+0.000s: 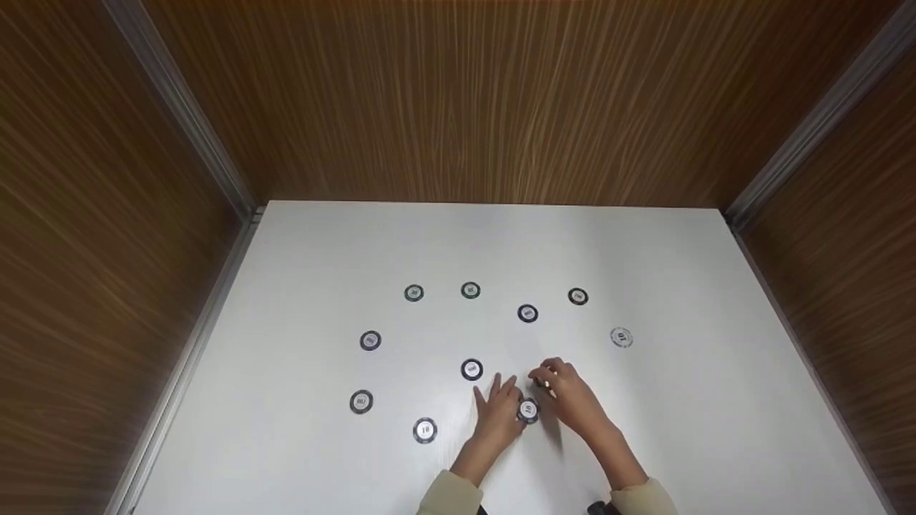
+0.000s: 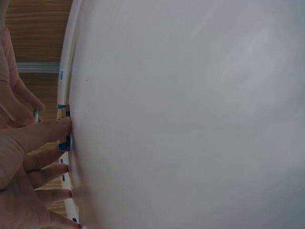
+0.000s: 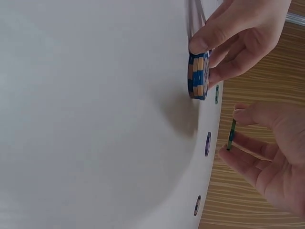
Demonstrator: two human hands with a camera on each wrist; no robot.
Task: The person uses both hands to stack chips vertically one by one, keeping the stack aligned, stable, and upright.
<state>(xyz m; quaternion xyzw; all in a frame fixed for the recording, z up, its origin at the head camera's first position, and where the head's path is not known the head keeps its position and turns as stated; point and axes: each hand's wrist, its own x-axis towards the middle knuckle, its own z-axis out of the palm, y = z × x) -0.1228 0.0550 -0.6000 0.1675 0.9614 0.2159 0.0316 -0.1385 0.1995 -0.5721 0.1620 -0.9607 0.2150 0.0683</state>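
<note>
My left hand (image 1: 499, 418) rests low at the table, its thumb and index finger gripping the sides of a short stack of poker chips (image 1: 528, 410). The top chip has a white centre with a number. Seen edge-on in the right wrist view, the stack (image 3: 198, 78) has blue and tan bands. Just to its right, my right hand (image 1: 575, 400) pinches a single green poker chip (image 3: 232, 135) by its edges, between thumb and fingertips. That chip is held on edge, above the table and apart from the stack. In the left wrist view my left thumb partly covers the stack (image 2: 64, 138).
Single chips lie spread over the white table (image 1: 286, 286): green ones (image 1: 413, 292) at the back, a dark one (image 1: 471, 369) by my left fingers, a white one (image 1: 621, 337) to the right. Brown wood-grain panels (image 1: 458, 100) wall the back and sides.
</note>
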